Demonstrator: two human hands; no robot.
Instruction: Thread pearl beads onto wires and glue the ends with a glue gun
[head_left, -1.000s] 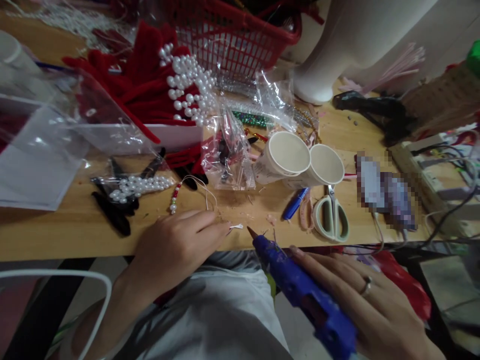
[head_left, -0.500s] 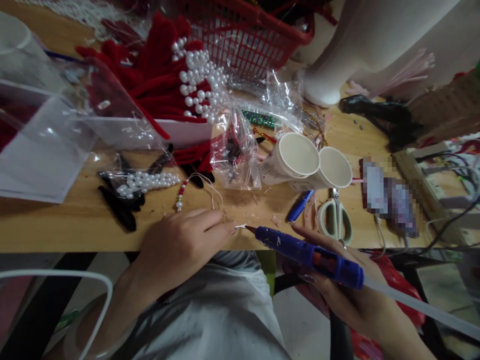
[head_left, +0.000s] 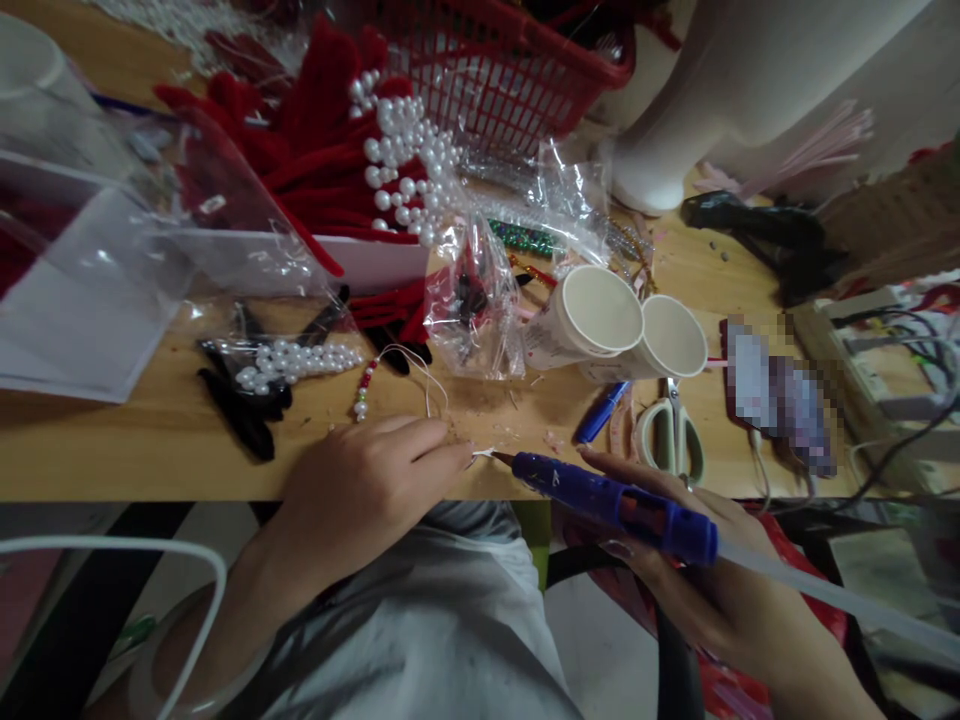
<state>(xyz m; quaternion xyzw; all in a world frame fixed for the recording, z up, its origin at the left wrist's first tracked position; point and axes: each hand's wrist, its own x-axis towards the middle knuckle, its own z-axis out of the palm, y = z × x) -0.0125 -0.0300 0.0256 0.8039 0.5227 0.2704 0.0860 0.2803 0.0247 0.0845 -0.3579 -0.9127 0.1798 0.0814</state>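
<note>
My right hand point(head_left: 720, 570) is wrapped round a blue glue gun point(head_left: 600, 500), and a long translucent glue stick point(head_left: 832, 600) sticks out of its back end. The gun's dark nozzle points left and meets a small white piece point(head_left: 484, 453), perhaps thread, at the table's front edge. Closed in a pinch, my left hand point(head_left: 382, 480) has that piece at its fingertips; what lies between the fingers is hidden. Just beyond the left hand lies a short string of red, green and white beads point(head_left: 364, 390) with loose thread ends.
Two paper cups point(head_left: 600, 310) stand behind the glue gun, near scissors point(head_left: 671, 435) and a blue pen point(head_left: 602, 412). Pearl beads point(head_left: 296, 365), red fuzzy stems point(head_left: 300, 170), plastic bags point(head_left: 472, 310) and a red basket point(head_left: 495, 70) crowd the left and back. Cables point(head_left: 900, 430) run at right.
The glue gun's back end has shifted slightly left and up with my right hand. The nozzle stays at the white piece, and my left hand keeps its pinch.
</note>
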